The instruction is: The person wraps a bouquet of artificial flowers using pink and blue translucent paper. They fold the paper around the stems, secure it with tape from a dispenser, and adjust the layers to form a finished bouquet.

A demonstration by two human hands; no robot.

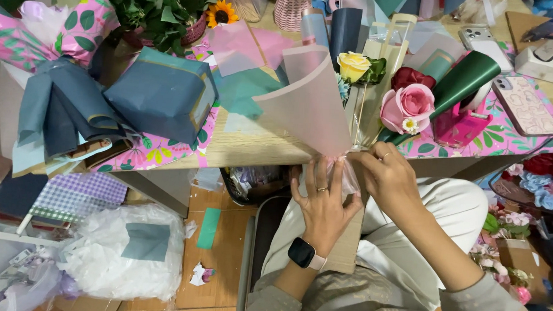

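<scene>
We saw a bouquet of a yellow rose, a pink rose and a dark red rose, wrapped in pale pink translucent paper [311, 103], lying at the near edge of the light wooden table [251, 149]. The left hand [322, 202], wearing a ring and a black smartwatch with a pink strap [303, 253], lay with fingers spread flat against the gathered base of the wrapping. The right hand [390, 180], just right of that base, had its fingers curled around the stems. A pink tape dispenser [458, 124] stood right of the bouquet.
</scene>
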